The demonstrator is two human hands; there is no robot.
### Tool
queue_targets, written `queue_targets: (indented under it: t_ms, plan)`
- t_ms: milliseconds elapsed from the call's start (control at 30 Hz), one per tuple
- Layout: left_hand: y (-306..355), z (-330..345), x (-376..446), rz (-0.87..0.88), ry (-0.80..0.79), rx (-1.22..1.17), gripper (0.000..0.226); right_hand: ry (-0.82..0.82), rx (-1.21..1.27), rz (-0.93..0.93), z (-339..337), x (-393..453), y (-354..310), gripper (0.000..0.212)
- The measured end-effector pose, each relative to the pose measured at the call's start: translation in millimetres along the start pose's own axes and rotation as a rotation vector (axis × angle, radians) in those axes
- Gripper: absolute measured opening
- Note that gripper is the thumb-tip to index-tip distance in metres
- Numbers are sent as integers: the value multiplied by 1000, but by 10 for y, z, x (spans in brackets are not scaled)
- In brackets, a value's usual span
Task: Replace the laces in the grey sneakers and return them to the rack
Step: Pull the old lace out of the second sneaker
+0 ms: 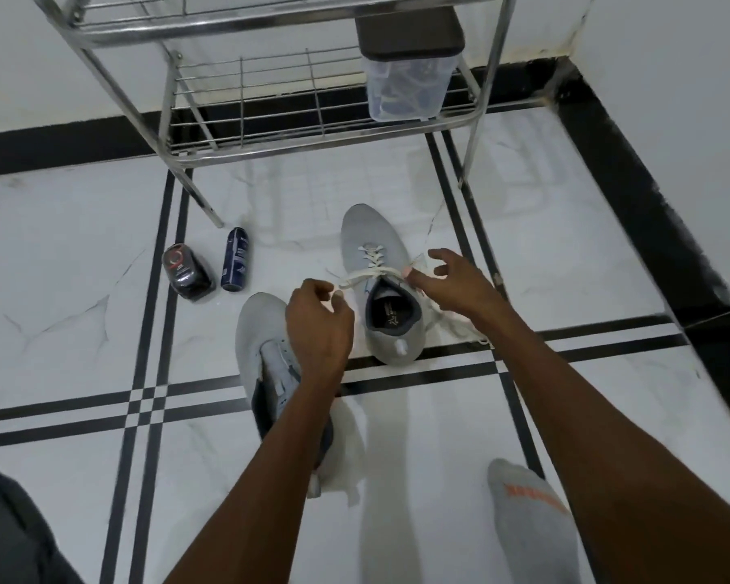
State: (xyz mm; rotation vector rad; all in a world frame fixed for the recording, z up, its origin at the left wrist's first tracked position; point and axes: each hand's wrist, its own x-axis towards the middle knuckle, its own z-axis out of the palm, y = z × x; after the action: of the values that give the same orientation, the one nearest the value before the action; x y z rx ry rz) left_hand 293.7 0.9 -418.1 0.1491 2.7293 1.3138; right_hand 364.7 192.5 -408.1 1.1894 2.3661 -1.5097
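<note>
Your left hand (319,320) and right hand (449,282) each pinch an end of the white lace (365,276) on the far sneaker (380,288), nearly threaded, while the near sneaker (266,351) looks unlaced and the rack (321,141) waits.

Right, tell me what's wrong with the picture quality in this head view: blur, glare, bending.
Head view: wide-angle bending bows the shoe rack legs and floor stripes; flat, soft light, faint rack reflection on the glossy tiles; the right hand fingers are slightly motion-blurred; the laced sneaker reads sharp, while the sock at the edge is soft.
</note>
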Motion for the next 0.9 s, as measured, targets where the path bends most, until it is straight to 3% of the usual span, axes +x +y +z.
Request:
queue_targets:
  t_ms: [67,167,300,567,667,733,800,900]
  plan:
    - [-196,-199,-14,-45,-13,310,37,-98,-15,5,138,22,-9,80]
    - [-484,-382,-46,-91,-233,621,66,-106,-197,-120,302,60,29,58]
    - [-638,-455,35,-42,-361,645,79,-56,-210,-219,445,-43,43,50]
    - [-817,-822,440,-11,-438,713,91,-97,-171,-271,912,-276,77,52]
    - [-837,-850,421,-5,-410,721,85,-89,-200,-270,1029,-303,55,54]
    - [-817,-799,403,77,-271,644,65,-99,-212,-268,1042,-292,32,54]
    - [-754,-708,403,178,-146,465,41,-112,-199,-270,1004,-262,-2,47]
    - [-604,-542,457,142,-194,165,28,-104,-92,-229,882,-230,-76,30]
